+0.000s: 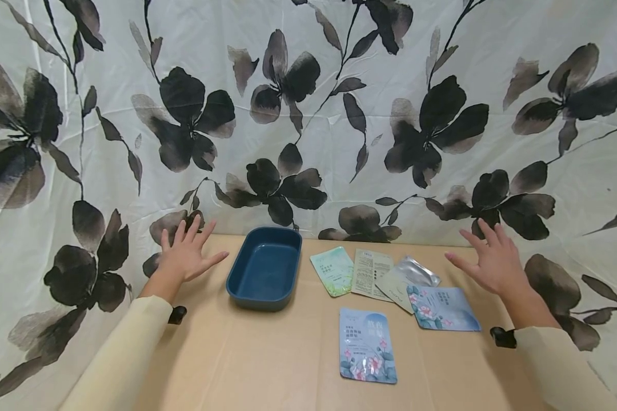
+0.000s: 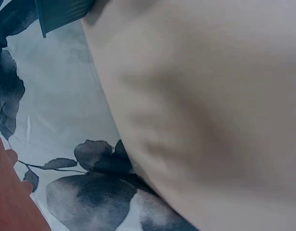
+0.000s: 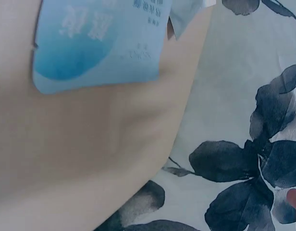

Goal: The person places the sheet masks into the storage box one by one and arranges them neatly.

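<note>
My left hand (image 1: 187,256) is held with fingers spread, just left of a dark blue rectangular tray (image 1: 265,265), and holds nothing. On the other side my right hand (image 1: 496,262) also has its fingers spread and grips nothing. Nearest to it lies a blue sachet with pink flowers (image 1: 444,308), whose end shows large in the right wrist view (image 3: 100,43). A matching blue sachet (image 1: 368,345) lies alone closer to me. Behind are a green sachet (image 1: 334,270), a beige printed packet (image 1: 372,274) and a silver-edged packet (image 1: 416,271), partly overlapping.
The light wooden table (image 1: 267,365) ends at the back against a white curtain (image 1: 349,142) printed with dark flowers. A small black wrist strap piece (image 1: 177,315) shows at the left sleeve, another black piece (image 1: 503,337) at the right.
</note>
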`<state>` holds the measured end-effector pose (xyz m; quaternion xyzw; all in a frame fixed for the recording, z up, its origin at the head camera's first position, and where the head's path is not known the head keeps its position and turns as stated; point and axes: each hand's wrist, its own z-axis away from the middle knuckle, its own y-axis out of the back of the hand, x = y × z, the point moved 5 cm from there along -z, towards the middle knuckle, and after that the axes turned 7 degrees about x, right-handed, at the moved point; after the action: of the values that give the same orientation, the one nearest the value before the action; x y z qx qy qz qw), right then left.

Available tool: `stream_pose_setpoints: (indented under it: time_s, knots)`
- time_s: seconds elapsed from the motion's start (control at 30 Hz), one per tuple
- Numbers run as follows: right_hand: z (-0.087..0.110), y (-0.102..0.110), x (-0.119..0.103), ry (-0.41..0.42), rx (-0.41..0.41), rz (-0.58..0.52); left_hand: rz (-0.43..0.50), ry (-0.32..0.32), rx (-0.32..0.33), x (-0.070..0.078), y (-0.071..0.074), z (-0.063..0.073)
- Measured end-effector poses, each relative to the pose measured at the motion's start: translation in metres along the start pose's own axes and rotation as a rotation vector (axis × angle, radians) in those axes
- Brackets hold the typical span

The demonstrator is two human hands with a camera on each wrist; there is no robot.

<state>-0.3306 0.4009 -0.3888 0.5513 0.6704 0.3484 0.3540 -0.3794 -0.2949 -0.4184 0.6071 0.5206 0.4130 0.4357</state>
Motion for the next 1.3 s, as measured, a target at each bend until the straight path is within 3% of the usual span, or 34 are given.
stream_pose_setpoints:
  time_s: [0.2,0.63,1.3]
  knots:
    - [0.016,-0.002,-0.010,0.036,0.064,-0.055,0.051,0.023,0.024,-0.003,-0.008,0.010]
    - [0.043,-0.009,-0.042,0.088,0.112,-0.216,0.115,0.029,0.104,-0.001,-0.019,0.036]
    - [0.080,-0.035,-0.091,-0.189,-0.094,-0.556,0.349,0.040,0.172,0.030,-0.023,0.066]
